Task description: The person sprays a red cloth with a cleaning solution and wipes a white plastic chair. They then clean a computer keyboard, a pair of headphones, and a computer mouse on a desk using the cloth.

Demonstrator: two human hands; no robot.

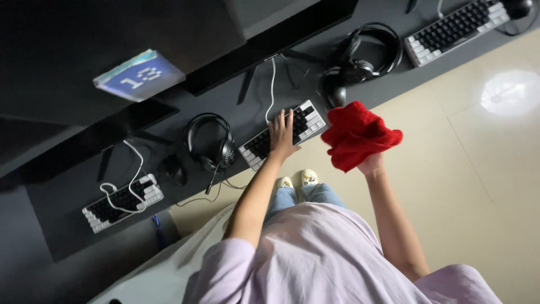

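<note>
Cloth (360, 138) in rt fingers (372, 163) (bunched).

You see a dim scene: the black counter (67, 225) sinks into shadow, losing detail at the left. A bright round glare patch sits on the pale floor (509, 93) at right. Focus stays fairly sharp, edges slightly stretched.

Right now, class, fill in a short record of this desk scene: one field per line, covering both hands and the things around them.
left hand: left hand rests flat on the middle keyboard, fingers spread on the keys
right hand: right hand holds a crumpled red cloth above the floor, beside the desk edge
desk: long dark desk
near middle keyboard: headset on its left, another headset behind it
other keyboards: one at left, one at top right
floor: pale tiles
</note>
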